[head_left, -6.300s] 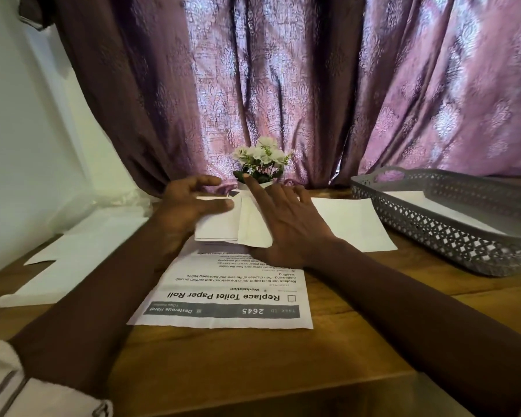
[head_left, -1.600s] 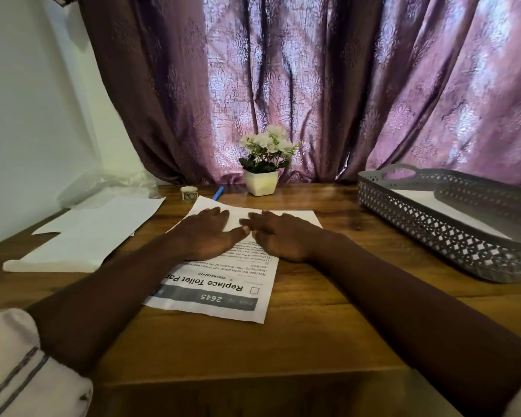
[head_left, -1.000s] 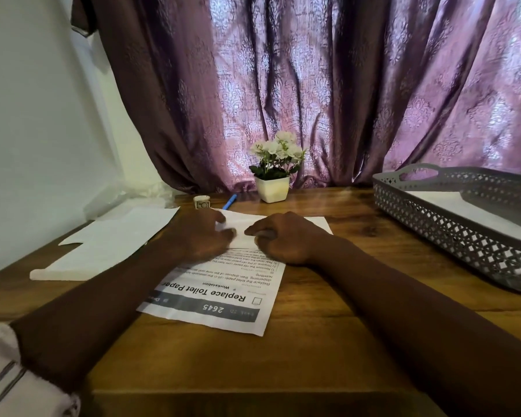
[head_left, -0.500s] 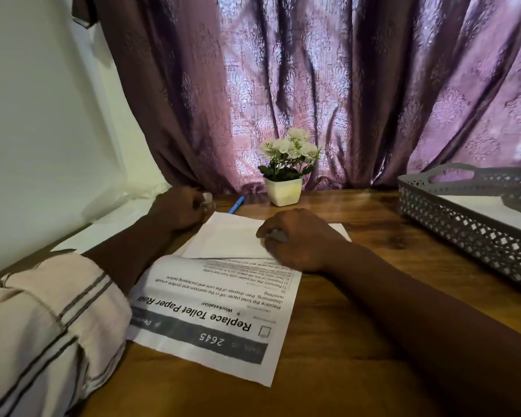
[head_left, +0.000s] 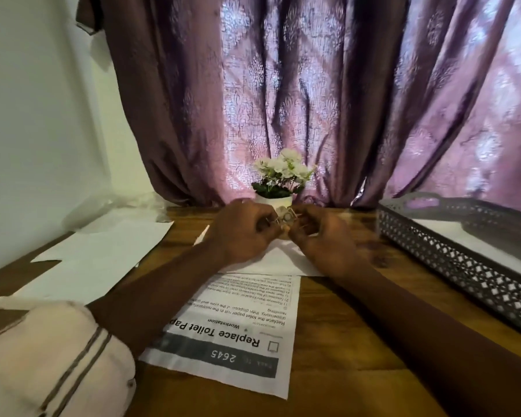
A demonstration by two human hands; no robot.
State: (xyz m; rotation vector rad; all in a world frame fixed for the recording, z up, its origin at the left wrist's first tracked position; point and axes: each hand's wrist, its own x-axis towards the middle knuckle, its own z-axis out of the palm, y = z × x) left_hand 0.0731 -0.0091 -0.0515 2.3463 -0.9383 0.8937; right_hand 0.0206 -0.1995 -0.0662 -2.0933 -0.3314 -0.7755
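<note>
Both hands are raised together just in front of the flower pot. Between them is a small pale roll [head_left: 285, 218], which looks like tape. My left hand [head_left: 241, 233] grips it with curled fingers. My right hand [head_left: 322, 242] pinches at its right side with fingertips bent; the picture is blurred there. Under the hands lies a folded white paper [head_left: 278, 261] on the far end of a printed sheet [head_left: 238, 326] headed "Replace Toilet Paper Roll".
A small white pot of white flowers [head_left: 278, 201] stands at the table's back by a purple curtain. A grey lattice basket [head_left: 451, 257] holding white sheets sits at the right. More white sheets [head_left: 103, 257] and crumpled clear plastic [head_left: 112, 203] lie at the left by the wall.
My left hand reached to the small roll at the back left, picked it up and brought it to the middle. My right hand left the folded paper and rose to meet it.
</note>
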